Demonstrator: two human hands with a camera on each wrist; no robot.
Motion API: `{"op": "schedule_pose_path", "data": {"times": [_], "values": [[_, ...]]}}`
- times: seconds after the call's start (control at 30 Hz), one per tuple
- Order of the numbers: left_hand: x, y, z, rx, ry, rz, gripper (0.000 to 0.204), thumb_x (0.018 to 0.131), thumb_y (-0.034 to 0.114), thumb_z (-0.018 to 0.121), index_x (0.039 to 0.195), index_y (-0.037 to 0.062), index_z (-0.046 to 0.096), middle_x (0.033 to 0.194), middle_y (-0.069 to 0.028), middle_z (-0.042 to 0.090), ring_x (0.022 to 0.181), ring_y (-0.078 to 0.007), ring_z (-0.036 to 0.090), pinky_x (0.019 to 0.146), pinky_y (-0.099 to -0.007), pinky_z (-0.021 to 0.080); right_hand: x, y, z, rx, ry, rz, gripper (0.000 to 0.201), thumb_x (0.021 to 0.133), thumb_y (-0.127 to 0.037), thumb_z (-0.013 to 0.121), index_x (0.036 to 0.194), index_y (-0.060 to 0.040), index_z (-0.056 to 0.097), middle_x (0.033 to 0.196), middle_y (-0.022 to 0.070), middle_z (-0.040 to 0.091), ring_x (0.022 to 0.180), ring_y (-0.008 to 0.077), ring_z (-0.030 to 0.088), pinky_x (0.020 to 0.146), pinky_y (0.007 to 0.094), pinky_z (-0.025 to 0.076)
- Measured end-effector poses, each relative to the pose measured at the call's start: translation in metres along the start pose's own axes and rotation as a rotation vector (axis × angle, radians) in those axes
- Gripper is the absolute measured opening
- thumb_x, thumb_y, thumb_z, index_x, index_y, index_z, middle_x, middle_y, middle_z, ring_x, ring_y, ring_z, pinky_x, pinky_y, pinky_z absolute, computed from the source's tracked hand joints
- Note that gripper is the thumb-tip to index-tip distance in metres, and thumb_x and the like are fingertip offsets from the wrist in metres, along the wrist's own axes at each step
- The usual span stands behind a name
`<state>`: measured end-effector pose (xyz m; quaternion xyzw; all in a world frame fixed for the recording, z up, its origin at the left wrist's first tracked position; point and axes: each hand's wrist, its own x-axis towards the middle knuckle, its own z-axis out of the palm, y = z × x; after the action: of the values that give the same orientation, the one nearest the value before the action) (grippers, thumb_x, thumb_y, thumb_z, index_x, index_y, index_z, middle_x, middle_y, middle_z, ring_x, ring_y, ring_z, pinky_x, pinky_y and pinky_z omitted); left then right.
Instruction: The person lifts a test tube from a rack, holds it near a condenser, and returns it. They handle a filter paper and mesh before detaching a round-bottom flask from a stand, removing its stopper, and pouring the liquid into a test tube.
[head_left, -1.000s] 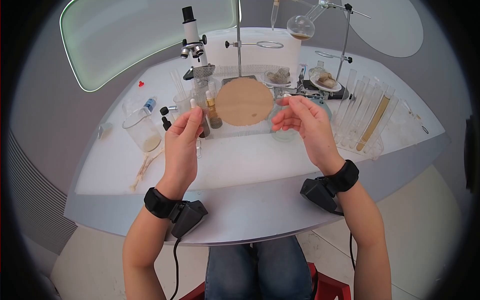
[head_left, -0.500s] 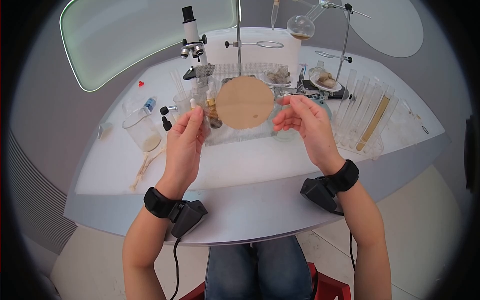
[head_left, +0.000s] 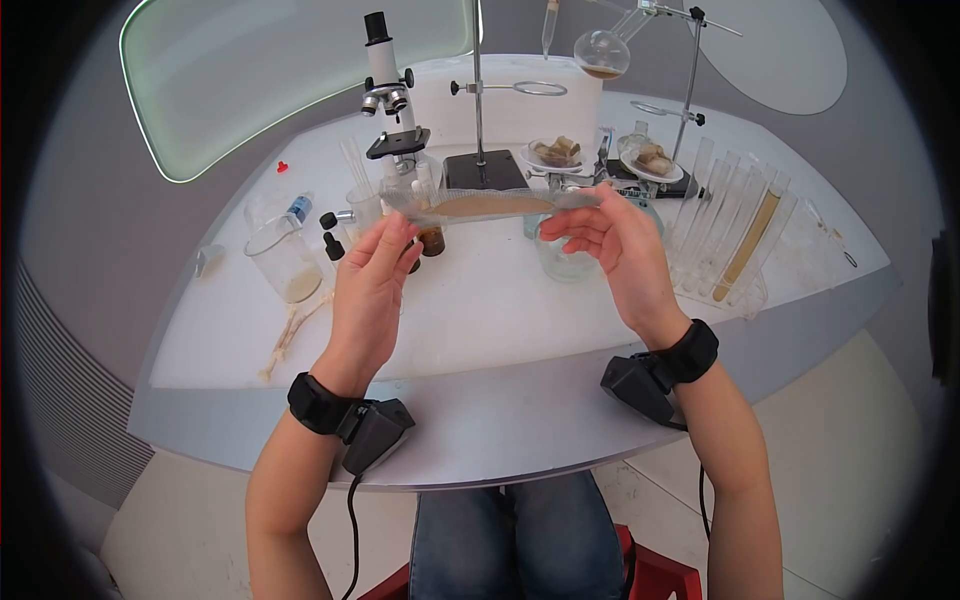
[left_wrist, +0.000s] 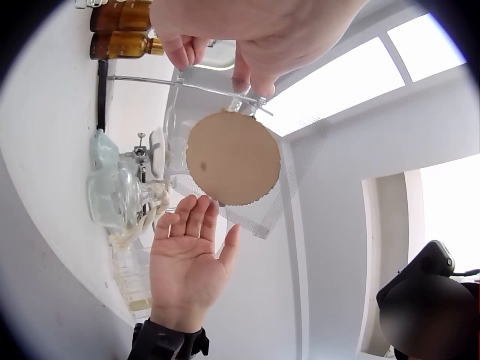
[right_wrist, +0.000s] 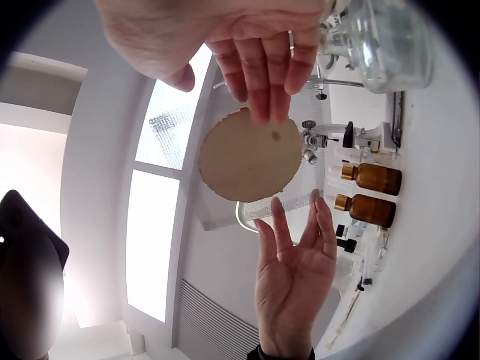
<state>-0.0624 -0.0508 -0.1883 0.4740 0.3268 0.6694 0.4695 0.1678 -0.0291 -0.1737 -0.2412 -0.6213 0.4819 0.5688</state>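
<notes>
A square of wire gauze (head_left: pixel 490 206) with a round tan centre is held up between both hands, seen almost edge-on in the head view. My left hand (head_left: pixel 365 275) pinches its left end between thumb and fingertips. At the other end, my right hand (head_left: pixel 632 255) holds the edge by the fingertips, its lower fingers loosely bent. The tan disc (left_wrist: pixel 232 159) faces the left wrist camera, with a small dark spot on it. Right-hand fingertips partly cover the disc (right_wrist: pixel 251 157) in the right wrist view.
Behind the gauze stand a microscope (head_left: pixel 385 80), a ring stand (head_left: pixel 479 110) and plates of brownish pieces. A beaker (head_left: pixel 283 265) and dropper bottles are at left; a glass jar (head_left: pixel 568 262) and racked test tubes (head_left: pixel 745 240) at right.
The gauze has tilted from facing the head camera to nearly edge-on, uncovering the stand base and the plate behind it. Both hands have stayed in almost the same place.
</notes>
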Motion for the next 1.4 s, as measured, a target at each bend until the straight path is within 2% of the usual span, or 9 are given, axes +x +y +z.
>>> {"op": "schedule_pose_path", "data": {"times": [0.13, 0.27, 0.47, 0.53, 0.77, 1.17, 1.27, 1.33, 1.4], "values": [[0.001, 0.0, 0.004, -0.048, -0.015, -0.022, 0.03, 0.089, 0.028, 0.049, 0.104, 0.0022, 0.054, 0.109, -0.0074, 0.054, 0.105, -0.0145, 0.049, 0.096, -0.0253, 0.036, -0.001, -0.001, 0.002, -0.044, 0.003, -0.027, 0.033, 0.091, -0.028, 0.035, 0.103, -0.0026, 0.052, 0.092, 0.0156, 0.062, 0.089, 0.0183, 0.058, 0.074, 0.0267, 0.042], [0.002, 0.002, 0.005, -0.137, -0.072, -0.061, 0.037, 0.088, 0.03, 0.052, 0.109, 0.0007, 0.054, 0.108, -0.0043, 0.054, 0.103, -0.0106, 0.05, 0.093, -0.0224, 0.038, -0.001, 0.0, 0.002, -0.053, -0.001, -0.019, 0.031, 0.091, -0.028, 0.039, 0.102, -0.0026, 0.053, 0.092, 0.0116, 0.061, 0.086, 0.0152, 0.057, 0.074, 0.0254, 0.042], [-0.005, 0.005, 0.008, 0.06, -0.055, -0.117, 0.039, 0.084, 0.012, 0.056, 0.12, 0.001, 0.047, 0.112, -0.0072, 0.054, 0.103, -0.0113, 0.051, 0.093, -0.0221, 0.037, -0.002, 0.0, 0.003, -0.037, -0.011, 0.002, 0.023, 0.085, -0.016, 0.052, 0.104, -0.0034, 0.054, 0.089, 0.0019, 0.057, 0.08, 0.0068, 0.052, 0.068, 0.021, 0.04], [-0.007, 0.007, 0.011, 0.036, -0.095, -0.033, 0.048, 0.08, -0.001, 0.054, 0.126, 0.0018, 0.041, 0.12, -0.0105, 0.049, 0.111, -0.0148, 0.047, 0.096, -0.0242, 0.035, -0.002, 0.0, 0.002, -0.083, -0.021, 0.015, 0.03, 0.082, -0.01, 0.055, 0.11, -0.0033, 0.05, 0.089, 0.0029, 0.057, 0.078, 0.006, 0.052, 0.066, 0.02, 0.039], [-0.006, 0.005, 0.013, -0.009, -0.094, 0.089, 0.05, 0.081, -0.001, 0.053, 0.129, 0.0016, 0.036, 0.128, -0.0127, 0.042, 0.118, -0.017, 0.042, 0.098, -0.0253, 0.033, -0.004, 0.0, 0.006, -0.023, -0.024, -0.04, 0.045, 0.081, -0.007, 0.056, 0.123, -0.0044, 0.04, 0.094, 0.0056, 0.059, 0.072, 0.0077, 0.055, 0.063, 0.0208, 0.039], [-0.004, 0.003, 0.009, 0.116, -0.113, 0.076, 0.041, 0.079, 0.003, 0.057, 0.118, -0.0027, 0.047, 0.109, -0.0081, 0.056, 0.099, -0.0121, 0.052, 0.089, -0.0232, 0.038, -0.002, 0.003, 0.003, -0.118, 0.044, -0.03, 0.032, 0.082, -0.009, 0.057, 0.111, -0.0003, 0.05, 0.092, 0.0027, 0.062, 0.071, 0.0067, 0.057, 0.061, 0.0192, 0.039], [-0.003, -0.001, 0.007, 0.147, -0.057, 0.032, 0.035, 0.079, 0.007, 0.059, 0.113, -0.0006, 0.051, 0.099, -0.0042, 0.058, 0.09, -0.0104, 0.054, 0.084, -0.0228, 0.04, -0.001, 0.002, 0.004, -0.121, 0.097, -0.03, 0.03, 0.08, -0.004, 0.056, 0.108, 0.0053, 0.05, 0.092, 0.0085, 0.059, 0.072, 0.0114, 0.059, 0.066, 0.022, 0.048], [-0.002, -0.001, 0.005, 0.143, -0.083, 0.021, 0.029, 0.079, 0.009, 0.06, 0.106, 0.0014, 0.054, 0.092, -0.0006, 0.058, 0.083, -0.0078, 0.054, 0.079, -0.0229, 0.042, -0.001, 0.005, 0.003, -0.137, 0.091, -0.042, 0.03, 0.082, -0.01, 0.058, 0.11, -0.0022, 0.051, 0.09, 0.0018, 0.063, 0.07, 0.0059, 0.057, 0.059, 0.0187, 0.038], [-0.003, 0.0, 0.004, 0.141, -0.104, 0.019, 0.024, 0.08, 0.008, 0.059, 0.104, 0.0032, 0.054, 0.092, 0.0003, 0.057, 0.084, -0.0075, 0.053, 0.079, -0.0233, 0.042, -0.001, 0.005, 0.002, -0.138, 0.092, -0.044, 0.029, 0.082, -0.01, 0.058, 0.109, -0.0024, 0.051, 0.089, 0.0016, 0.062, 0.069, 0.0058, 0.057, 0.059, 0.0188, 0.038]]}}
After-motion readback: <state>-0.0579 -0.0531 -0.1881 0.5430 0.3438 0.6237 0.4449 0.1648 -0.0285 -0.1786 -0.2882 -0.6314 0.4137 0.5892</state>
